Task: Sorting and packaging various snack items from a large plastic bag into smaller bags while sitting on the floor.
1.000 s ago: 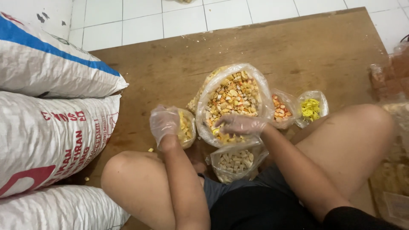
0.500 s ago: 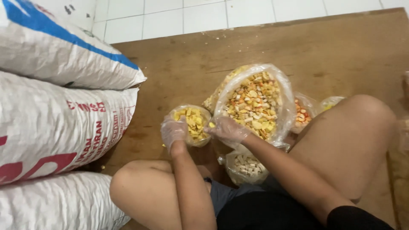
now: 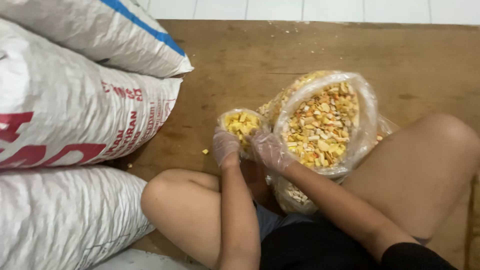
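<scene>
I sit on a wooden floor with both hands in thin clear plastic gloves. My left hand point(image 3: 225, 145) grips the near side of a small clear bag of yellow snack pieces point(image 3: 242, 123). My right hand point(image 3: 270, 150) touches the same small bag's right side, beside a large open clear bag of mixed orange, yellow and white pieces point(image 3: 322, 125). A third clear bag of pale pieces point(image 3: 296, 195) lies under my right forearm, mostly hidden.
Three big white woven sacks point(image 3: 75, 115) are stacked along the left. The brown wooden board point(image 3: 240, 60) ends at white floor tiles point(image 3: 280, 9) at the top. My bare knees point(image 3: 175, 195) frame the bags. A few crumbs point(image 3: 205, 151) lie on the wood.
The view has swung left and closer. My right hand left the large bag's contents and came to the small yellow bag, which my left hand keeps holding.
</scene>
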